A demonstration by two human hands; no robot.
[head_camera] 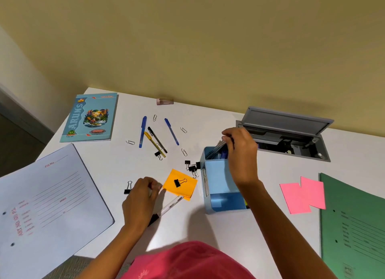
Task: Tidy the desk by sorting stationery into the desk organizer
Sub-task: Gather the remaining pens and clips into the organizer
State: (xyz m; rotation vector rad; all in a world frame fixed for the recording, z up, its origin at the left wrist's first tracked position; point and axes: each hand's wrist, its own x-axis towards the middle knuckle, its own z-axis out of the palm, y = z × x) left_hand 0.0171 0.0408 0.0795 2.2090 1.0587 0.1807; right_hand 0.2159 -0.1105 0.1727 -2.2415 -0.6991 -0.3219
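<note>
Nearest the person, at about seven o'clock from the pale blue organizer, the left hand sits low on the desk, fingers curled and tips drawn together above a marker; I cannot tell whether they nip anything small. Just beyond lies an orange sticky note with a binder clip on top, and more black clips lie at the organizer's nine o'clock side. The organizer stands a little right of the desk's middle. Over its far compartment the right hand pinches a bundle of pens between thumb and fingers, their lower ends dipping inside the rim. So I'd say the pens are being slotted in. Next that pinch should loosen once they stand, then the loose pens out at ten o'clock want gathering, and the scattered paper clips will need a fine fingertip lift off the flat top. Pink notes wait at three o'clock and a notebook far off at ten
</note>
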